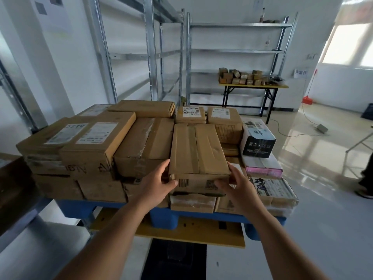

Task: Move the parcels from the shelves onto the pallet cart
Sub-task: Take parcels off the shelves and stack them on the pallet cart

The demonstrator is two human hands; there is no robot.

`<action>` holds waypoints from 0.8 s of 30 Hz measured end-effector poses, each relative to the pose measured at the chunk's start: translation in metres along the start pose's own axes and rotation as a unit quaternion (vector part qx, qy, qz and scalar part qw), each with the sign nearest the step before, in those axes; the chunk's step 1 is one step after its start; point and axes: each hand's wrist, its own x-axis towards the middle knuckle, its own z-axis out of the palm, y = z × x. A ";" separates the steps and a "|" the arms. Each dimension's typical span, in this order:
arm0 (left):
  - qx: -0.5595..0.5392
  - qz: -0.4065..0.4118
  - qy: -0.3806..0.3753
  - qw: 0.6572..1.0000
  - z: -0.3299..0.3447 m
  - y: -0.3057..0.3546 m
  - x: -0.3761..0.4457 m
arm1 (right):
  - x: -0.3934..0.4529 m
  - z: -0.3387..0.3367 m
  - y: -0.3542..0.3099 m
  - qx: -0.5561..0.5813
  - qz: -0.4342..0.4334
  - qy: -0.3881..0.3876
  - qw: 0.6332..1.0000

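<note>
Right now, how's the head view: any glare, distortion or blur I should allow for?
Head view: window blown out, glare streaks the floor; wide-angle bends the shelf uprights; the cardboard parcel between left hand and right hand is sharp, evenly lit.

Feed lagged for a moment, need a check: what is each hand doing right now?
Left hand: holding the near-left corner of the flat brown parcel on the stack.
Right hand: holding the same parcel at its near-right corner.
</note>
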 end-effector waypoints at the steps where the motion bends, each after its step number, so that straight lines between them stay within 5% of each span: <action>1: 0.028 0.001 0.006 1.000 0.000 0.000 0.001 | 0.001 0.000 0.001 -0.002 0.003 0.003 1.000; 3: 0.124 0.019 0.040 0.991 0.000 0.005 0.001 | 0.004 0.001 0.004 -0.006 0.007 0.011 1.000; 8: 0.382 0.128 0.175 0.898 -0.002 0.011 0.010 | 0.013 0.000 0.007 -0.007 0.005 0.024 1.000; 14: 0.402 0.105 0.112 0.903 -0.016 -0.010 0.022 | 0.020 0.007 0.006 -0.017 0.005 0.008 1.000; 24: 0.386 0.130 0.134 0.903 -0.027 -0.010 0.024 | 0.024 0.027 0.006 0.002 0.040 0.008 0.999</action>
